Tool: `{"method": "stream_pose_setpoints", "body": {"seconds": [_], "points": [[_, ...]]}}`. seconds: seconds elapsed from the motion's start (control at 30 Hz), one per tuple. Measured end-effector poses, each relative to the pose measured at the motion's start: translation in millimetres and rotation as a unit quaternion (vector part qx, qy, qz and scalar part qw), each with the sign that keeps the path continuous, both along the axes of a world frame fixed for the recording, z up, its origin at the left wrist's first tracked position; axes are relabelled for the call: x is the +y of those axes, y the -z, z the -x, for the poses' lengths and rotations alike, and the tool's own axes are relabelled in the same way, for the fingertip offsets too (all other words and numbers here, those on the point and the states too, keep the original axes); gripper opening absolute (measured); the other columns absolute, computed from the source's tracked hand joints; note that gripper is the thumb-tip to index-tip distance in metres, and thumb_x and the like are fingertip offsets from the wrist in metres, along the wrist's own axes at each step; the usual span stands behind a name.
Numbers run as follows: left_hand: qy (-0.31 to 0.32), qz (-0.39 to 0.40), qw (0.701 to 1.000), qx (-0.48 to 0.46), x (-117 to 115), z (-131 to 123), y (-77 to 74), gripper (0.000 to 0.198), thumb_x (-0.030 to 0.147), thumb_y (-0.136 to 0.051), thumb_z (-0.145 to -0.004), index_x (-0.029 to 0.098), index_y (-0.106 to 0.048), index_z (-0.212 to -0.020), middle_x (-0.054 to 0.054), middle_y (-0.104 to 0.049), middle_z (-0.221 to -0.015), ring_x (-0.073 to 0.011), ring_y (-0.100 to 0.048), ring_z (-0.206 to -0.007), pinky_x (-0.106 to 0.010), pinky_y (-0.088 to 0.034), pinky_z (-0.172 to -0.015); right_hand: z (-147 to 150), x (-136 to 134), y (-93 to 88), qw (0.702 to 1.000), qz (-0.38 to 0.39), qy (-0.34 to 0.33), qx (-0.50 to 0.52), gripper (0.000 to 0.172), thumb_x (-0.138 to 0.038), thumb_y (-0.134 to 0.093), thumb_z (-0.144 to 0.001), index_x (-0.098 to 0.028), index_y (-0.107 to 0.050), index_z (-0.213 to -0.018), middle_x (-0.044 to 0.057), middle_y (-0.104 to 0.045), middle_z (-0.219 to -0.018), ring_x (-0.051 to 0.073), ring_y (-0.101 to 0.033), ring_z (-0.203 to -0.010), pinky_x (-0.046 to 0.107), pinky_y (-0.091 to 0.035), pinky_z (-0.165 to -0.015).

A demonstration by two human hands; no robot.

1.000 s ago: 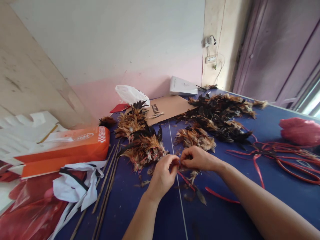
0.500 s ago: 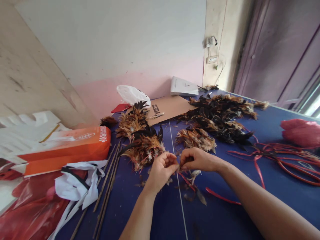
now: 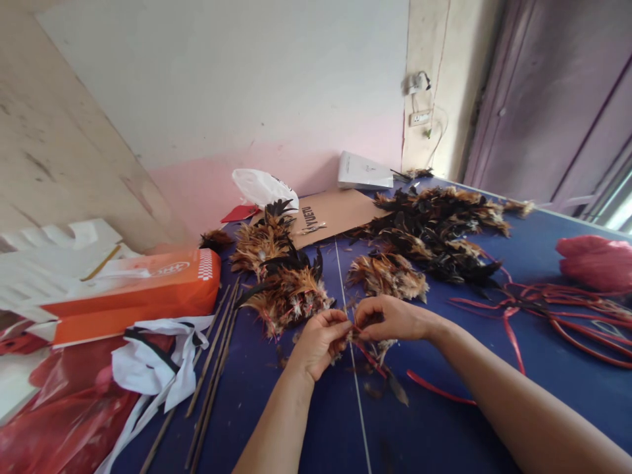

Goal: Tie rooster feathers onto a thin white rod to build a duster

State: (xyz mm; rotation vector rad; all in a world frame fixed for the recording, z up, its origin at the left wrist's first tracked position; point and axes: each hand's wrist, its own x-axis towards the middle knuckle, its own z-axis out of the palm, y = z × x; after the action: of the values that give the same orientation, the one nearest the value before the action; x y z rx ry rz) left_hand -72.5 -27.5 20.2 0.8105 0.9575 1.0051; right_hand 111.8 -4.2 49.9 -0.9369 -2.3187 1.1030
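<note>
My left hand [image 3: 320,339] is closed in a pinch on a small tuft of feathers, most of it hidden by the fingers. Close beside it, my right hand [image 3: 395,319] pinches a thin red string that shows at its fingertips. Below both hands, loose feathers [image 3: 396,388] and a piece of red string [image 3: 371,362] lie on the blue table [image 3: 409,434]. Just beyond my left hand is a bundle of brown and black feathers [image 3: 291,293] with red ties at its base. A lighter brown feather pile [image 3: 388,275] sits behind my right hand.
Thin sticks [image 3: 213,375], a white cloth [image 3: 148,365] and an orange bag [image 3: 138,289] lie at left. Farther back are a cardboard sheet [image 3: 345,209], a white box [image 3: 364,172] and a dark feather heap [image 3: 434,224]. Red strings [image 3: 553,299] and a pink bundle [image 3: 595,263] are at right.
My left hand has shifted slightly down and turned, with its fingertips still close to my right hand's. Red string now shows between the fingertips. The objects on the table stay in place.
</note>
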Motion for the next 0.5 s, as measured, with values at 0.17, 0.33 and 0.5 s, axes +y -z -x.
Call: {"method": "stream_pose_setpoints", "body": {"seconds": [0.17, 0.33, 0.5], "points": [[-0.021, -0.029, 0.999, 0.014, -1.8, -0.9, -5.2, 0.030, 0.022, -0.075, -0.053, 0.015, -0.054, -0.073, 0.005, -0.052, -0.058, -0.0043, -0.048, -0.047, -0.015, -0.038, -0.044, 4.7, 1.4, 3.0, 0.996, -0.075, 0.031, 0.043, 0.009, -0.019, -0.059, -0.069, -0.016, -0.063, -0.077, 0.002, -0.059, -0.084, 0.012, -0.056, -0.076, 0.022, -0.043, -0.070], [-0.051, -0.146, 0.983, 0.097, 1.8, 2.2, -4.5, 0.021, 0.022, -0.070, -0.060, 0.015, -0.054, -0.072, 0.005, -0.054, -0.060, -0.0049, -0.048, -0.051, -0.016, -0.037, -0.048, 16.0, 0.3, 13.4, 0.971, -0.209, 0.105, 0.043, 0.012, -0.020, -0.061, -0.070, -0.020, -0.066, -0.081, 0.006, -0.053, -0.103, 0.017, -0.052, -0.091, 0.029, -0.041, -0.082], [-0.048, -0.192, 0.950, 0.241, 11.4, 0.1, 16.3, 0.013, 0.014, -0.067, -0.057, 0.014, -0.057, -0.066, 0.002, -0.057, -0.058, -0.0077, -0.051, -0.053, -0.018, -0.039, -0.051, 16.3, 3.3, 28.2, 0.943, -0.291, 0.141, -0.075, 0.026, -0.016, -0.058, -0.069, -0.022, -0.065, -0.093, 0.010, -0.048, -0.114, 0.022, -0.048, -0.101, 0.036, -0.038, -0.086]]}}
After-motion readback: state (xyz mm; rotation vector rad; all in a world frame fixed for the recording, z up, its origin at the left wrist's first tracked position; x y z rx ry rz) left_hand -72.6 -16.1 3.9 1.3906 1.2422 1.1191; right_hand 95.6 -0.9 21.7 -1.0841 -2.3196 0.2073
